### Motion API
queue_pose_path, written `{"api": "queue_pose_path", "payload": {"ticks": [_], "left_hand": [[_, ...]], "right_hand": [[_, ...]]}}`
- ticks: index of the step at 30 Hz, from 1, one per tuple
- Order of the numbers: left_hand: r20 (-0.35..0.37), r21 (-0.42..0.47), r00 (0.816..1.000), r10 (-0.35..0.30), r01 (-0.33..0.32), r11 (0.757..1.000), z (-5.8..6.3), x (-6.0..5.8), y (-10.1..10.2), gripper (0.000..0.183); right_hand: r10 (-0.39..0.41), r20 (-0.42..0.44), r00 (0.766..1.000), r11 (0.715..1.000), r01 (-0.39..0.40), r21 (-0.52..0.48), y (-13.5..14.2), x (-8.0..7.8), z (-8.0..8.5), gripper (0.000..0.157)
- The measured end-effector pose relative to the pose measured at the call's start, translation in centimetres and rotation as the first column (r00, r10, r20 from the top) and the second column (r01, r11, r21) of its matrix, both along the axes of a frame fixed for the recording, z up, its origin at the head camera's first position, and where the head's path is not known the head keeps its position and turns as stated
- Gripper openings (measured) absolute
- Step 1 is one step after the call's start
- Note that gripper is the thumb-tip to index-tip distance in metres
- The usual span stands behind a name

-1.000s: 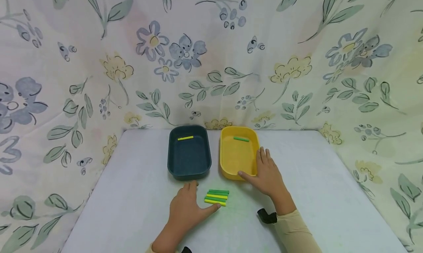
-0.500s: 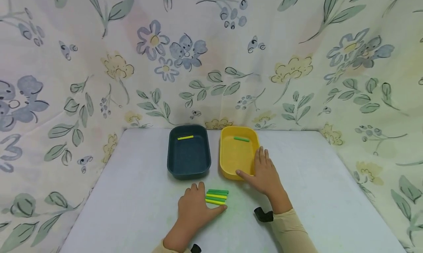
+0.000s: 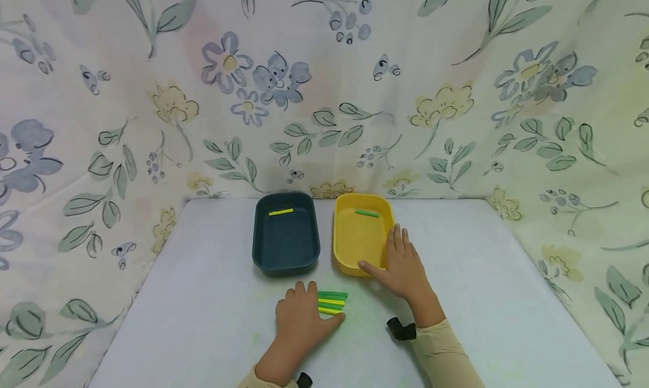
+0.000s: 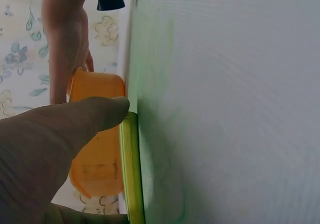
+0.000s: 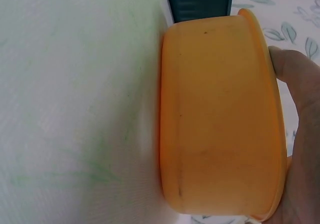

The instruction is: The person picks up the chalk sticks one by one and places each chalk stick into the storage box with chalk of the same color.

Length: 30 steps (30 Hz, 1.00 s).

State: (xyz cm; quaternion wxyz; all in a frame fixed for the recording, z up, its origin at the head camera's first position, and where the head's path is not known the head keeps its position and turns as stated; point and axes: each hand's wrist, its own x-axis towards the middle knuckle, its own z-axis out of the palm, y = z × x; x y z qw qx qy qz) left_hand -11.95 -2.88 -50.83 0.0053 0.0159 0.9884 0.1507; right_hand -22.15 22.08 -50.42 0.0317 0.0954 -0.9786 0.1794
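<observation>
Several slim green and yellow sticks lie side by side on the white table. My left hand is spread at them, fingers over their left ends and thumb along the near side. In the left wrist view the thumb tip is right at the end of a yellow stick. My right hand rests at the yellow tray, with straight fingers along its right rim and the thumb over the near rim. The right wrist view shows the thumb at the tray's rim.
A dark teal tray stands left of the yellow one, with a yellow stick in it. One green stick lies in the yellow tray. Behind the table hangs a floral cloth.
My left hand has moved right over the left ends of the sticks, its thumb sliding along their near side. My right hand stays at the yellow tray. The head view has shifted slightly.
</observation>
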Motion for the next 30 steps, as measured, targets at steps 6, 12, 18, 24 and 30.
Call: {"api": "queue_pose_path", "payload": {"ticks": [6, 12, 18, 24, 30], "left_hand": [[0.018, -0.023, 1.0, 0.009, -0.008, 1.0, 0.01, -0.04, 0.13, 0.096], [0.045, -0.022, 0.999, 0.015, -0.015, 1.0, 0.39, 0.04, 0.35, 0.092], [-0.009, -0.013, 1.0, 0.018, -0.018, 1.0, 0.29, 0.34, 0.39, 0.079], [-0.025, 0.008, 1.0, 0.014, -0.014, 1.0, 0.19, 0.52, 0.16, 0.078], [0.031, 0.005, 0.999, 0.038, -0.038, 0.999, 0.27, 0.4, -0.46, 0.089]], "right_hand": [[-0.002, 0.01, 1.0, 1.0, 0.001, 0.004, -0.1, 0.04, 0.06, 0.131], [-0.007, 0.014, 1.0, 1.0, 0.007, 0.007, -0.12, 0.09, 0.1, 0.13], [-0.005, 0.001, 1.0, 1.0, 0.005, -0.006, -0.15, 0.11, 0.21, 0.129], [-0.01, 0.015, 1.0, 1.0, 0.01, 0.007, -0.18, 0.06, 0.13, 0.13], [-0.007, 0.022, 1.0, 1.0, 0.007, 0.014, -0.07, 0.0, 0.07, 0.131]]}}
